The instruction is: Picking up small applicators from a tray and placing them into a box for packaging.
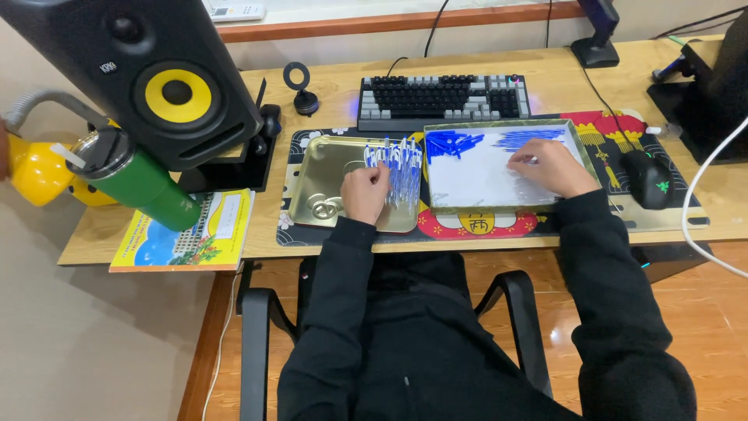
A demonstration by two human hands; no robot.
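Black sleeves and a black chair (257,343) are sitting closest to us, and both arms are reaching away toward the desk (327,82).

Going farther, the left hand (365,193) is resting over the right side of a gold tin tray (312,168). Its fingers are curling around a bunch of blue and white pens (396,168). The pens are standing up like a fan, with their long way pointing far from the person.

To the right, the right hand (552,165) is lying in a white tray (475,183) with a green rim. Its fingers are bending down close together near a row of thin blue pen parts (528,139). Those parts are lying just past the fingertips, on the far side, so this hand is the nearer one. I cannot tell if the fingers are pinching one, because the hand is hiding them. A pile of blue caps (452,143) is sitting in the far left corner of that tray.

Farther still, a keyboard (442,100) is lying across the desk. A mouse (650,178) is sitting on the right. A speaker (167,78) and a green cup (144,183) are standing on the left.
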